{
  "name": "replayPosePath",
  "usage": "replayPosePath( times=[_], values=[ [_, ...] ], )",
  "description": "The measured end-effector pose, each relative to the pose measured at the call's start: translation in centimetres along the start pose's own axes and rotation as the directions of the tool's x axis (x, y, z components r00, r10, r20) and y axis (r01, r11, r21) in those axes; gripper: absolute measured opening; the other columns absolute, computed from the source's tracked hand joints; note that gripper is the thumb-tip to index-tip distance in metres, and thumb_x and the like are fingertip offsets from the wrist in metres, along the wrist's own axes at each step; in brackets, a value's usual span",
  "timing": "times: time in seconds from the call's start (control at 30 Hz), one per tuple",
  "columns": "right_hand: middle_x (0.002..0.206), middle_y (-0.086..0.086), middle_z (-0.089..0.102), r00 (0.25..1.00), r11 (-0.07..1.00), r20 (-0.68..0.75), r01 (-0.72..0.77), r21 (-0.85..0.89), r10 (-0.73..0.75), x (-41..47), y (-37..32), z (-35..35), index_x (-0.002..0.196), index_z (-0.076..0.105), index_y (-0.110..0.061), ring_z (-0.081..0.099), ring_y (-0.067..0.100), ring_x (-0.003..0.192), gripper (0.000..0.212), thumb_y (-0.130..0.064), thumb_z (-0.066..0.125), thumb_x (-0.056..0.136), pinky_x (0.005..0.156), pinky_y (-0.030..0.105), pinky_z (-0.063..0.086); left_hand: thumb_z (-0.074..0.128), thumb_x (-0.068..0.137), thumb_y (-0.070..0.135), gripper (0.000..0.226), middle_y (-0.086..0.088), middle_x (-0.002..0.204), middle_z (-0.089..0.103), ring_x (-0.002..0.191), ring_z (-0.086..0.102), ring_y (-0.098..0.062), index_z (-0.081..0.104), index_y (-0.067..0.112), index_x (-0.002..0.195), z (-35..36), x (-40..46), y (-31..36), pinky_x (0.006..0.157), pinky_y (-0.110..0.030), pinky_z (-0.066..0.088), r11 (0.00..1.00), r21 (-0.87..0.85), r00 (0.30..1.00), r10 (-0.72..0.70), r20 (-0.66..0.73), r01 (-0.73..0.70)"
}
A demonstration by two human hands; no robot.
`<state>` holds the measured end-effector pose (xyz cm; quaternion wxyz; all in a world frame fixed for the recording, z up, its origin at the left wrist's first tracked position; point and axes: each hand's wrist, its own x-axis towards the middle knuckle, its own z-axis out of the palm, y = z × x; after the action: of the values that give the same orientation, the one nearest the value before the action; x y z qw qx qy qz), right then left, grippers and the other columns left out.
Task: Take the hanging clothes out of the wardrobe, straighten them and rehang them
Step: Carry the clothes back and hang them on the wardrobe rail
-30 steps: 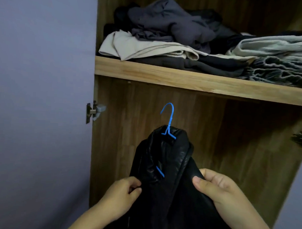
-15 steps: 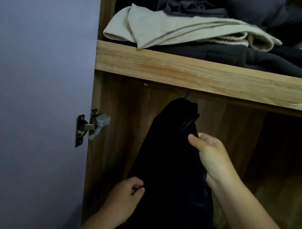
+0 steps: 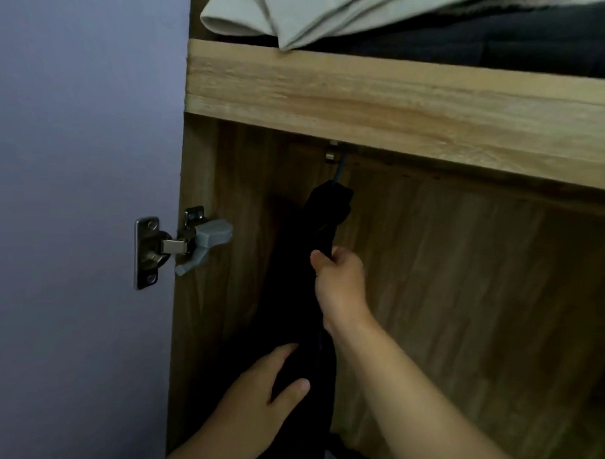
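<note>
1. Under the wooden shelf, inside the wardrobe's lower compartment, a black garment hangs in a long, narrow, soft column, its surface dark and nearly without detail.
2. A thin blue hanger hook rises from the garment's bunched top to the shelf's underside, just beside a small metal bracket; where the hook catches is hidden by the shelf's front edge.
3. The right hand grips the garment's right edge below its top, thumb curled over the cloth.
4. The left hand rests lower down on the garment's front with fingers loosely spread, thumb lying across the fabric; whether it pinches the cloth cannot be told.
5. The shelf's front is a thick, pale, straight-grained board; the back panel behind is darker wood with vertical grain.
6. The garment hangs near the wardrobe's left side wall, with open space to its right.
7. A shiny metal door hinge with a grey plastic piece is fixed at the left edge, beside a smooth lilac surface.
8. On the shelf lie folded clothes: a cream cloth overhanging the edge, dark folded fabric beside it.
</note>
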<state>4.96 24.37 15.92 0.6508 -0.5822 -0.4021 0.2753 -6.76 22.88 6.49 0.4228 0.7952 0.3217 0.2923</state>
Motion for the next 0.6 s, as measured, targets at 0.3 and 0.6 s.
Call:
replayPosePath(
  times=[0.3,0.6],
  values=[
    [0.135,0.006,0.047,0.985,0.992,0.163,-0.03,-0.123,0.05,-1.4,1.6,0.3,0.142,0.03,-0.018,0.05,0.023,0.118,0.047,-0.029,0.044,0.098,0.104,0.043,0.042,0.042,0.096,0.034,0.034,0.04,0.104,0.029,0.089,0.037,0.021,0.018,0.048,0.116,0.8,-2.1,-0.6,0.075,0.009,0.027,0.989,-0.048,0.985,-0.143,-0.097,0.139],
    [0.132,0.001,0.05,0.95,0.95,0.311,0.105,-0.293,-0.009,-4.8,4.0,-6.2,0.138,0.042,-0.022,0.051,0.016,0.116,0.045,-0.039,0.045,0.096,0.097,0.028,0.043,0.047,0.095,0.029,0.021,0.014,0.106,0.058,0.095,0.055,-0.001,0.052,0.03,0.116,1.9,-5.0,-1.3,0.086,-0.01,0.045,0.969,0.113,0.967,-0.2,-0.16,0.219]
  ],
)
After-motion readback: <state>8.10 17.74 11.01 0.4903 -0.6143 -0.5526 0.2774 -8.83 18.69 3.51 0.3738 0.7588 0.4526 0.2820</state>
